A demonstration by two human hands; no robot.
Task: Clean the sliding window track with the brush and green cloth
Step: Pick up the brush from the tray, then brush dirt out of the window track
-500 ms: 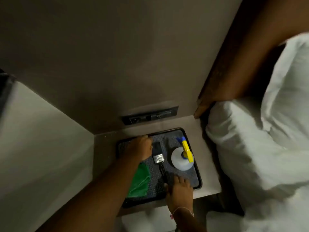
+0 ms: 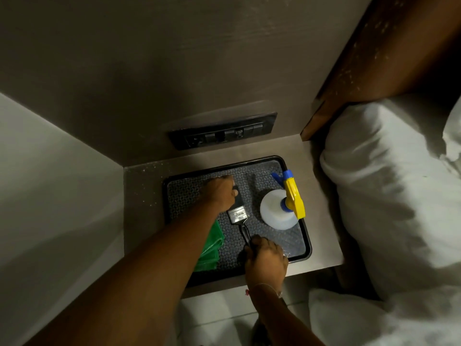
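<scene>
The paintbrush [image 2: 240, 219] lies on the patterned floor of a black tray [image 2: 308, 242], bristle end toward the wall and handle toward the person. Its metal ferrule bears small print that is too blurred to read with certainty. The right hand [image 2: 266, 260] is closed around the end of the brush's dark handle at the tray's near edge. The left hand [image 2: 222, 193] rests over the bristle end, fingers curled down onto it; whether it pinches the bristles or only presses on them cannot be told.

The green cloth [image 2: 209, 248] lies folded in the tray's near left part, just beside the brush and partly hidden under the left forearm. In the tray's right part stands a white spray bottle [image 2: 277, 212] with a blue collar, a yellow trigger head and a blue nozzle; it is seen from above, well clear of both hands.

The tray sits on a brown bedside shelf [image 2: 321, 196] that fills a corner between two walls. The back wall is grey-brown and carries a dark switch and socket panel [image 2: 223, 138] just above the shelf. A pale wall [image 2: 50, 183] closes the left side. To the right, a white pillow [image 2: 389, 186] and white bedding press against the shelf's edge, under a brown wooden headboard [image 2: 389, 51] that rises at the upper right. The room is dim.
</scene>
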